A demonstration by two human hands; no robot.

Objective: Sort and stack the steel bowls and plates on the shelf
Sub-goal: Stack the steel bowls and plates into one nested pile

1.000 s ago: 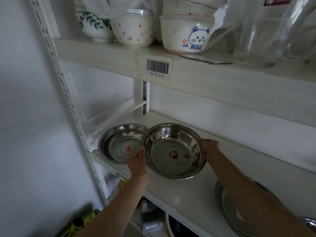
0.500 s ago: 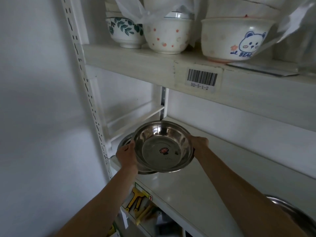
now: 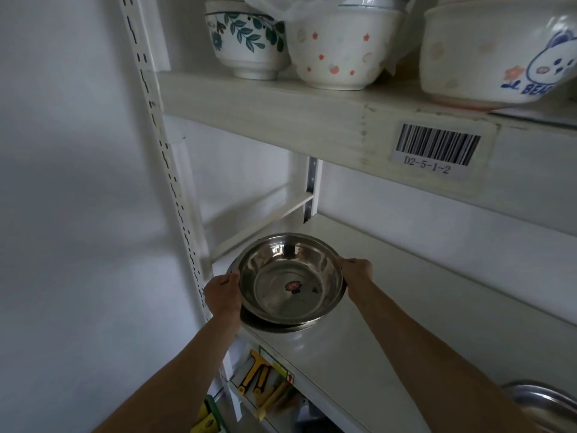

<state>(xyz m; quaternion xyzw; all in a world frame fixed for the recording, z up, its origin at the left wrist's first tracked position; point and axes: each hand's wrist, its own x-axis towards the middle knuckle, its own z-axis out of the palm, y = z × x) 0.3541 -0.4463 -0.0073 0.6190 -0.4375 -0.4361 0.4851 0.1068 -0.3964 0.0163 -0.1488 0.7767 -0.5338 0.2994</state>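
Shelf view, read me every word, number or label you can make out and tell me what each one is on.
"D2-5-1-2": under the barcode label on the upper shelf front edge.
"BEA", cut off at the frame edge: blue letters on the bear bowl.
Red sticker inside the steel bowl: too small to read.
Labels on the yellow items below: blurred, unreadable.

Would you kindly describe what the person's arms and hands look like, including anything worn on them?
Both forearms are bare as far as the picture shows: no sleeves, gloves, watch or bracelet. No ring shows on the left hand or the right hand, though most fingers are hidden.
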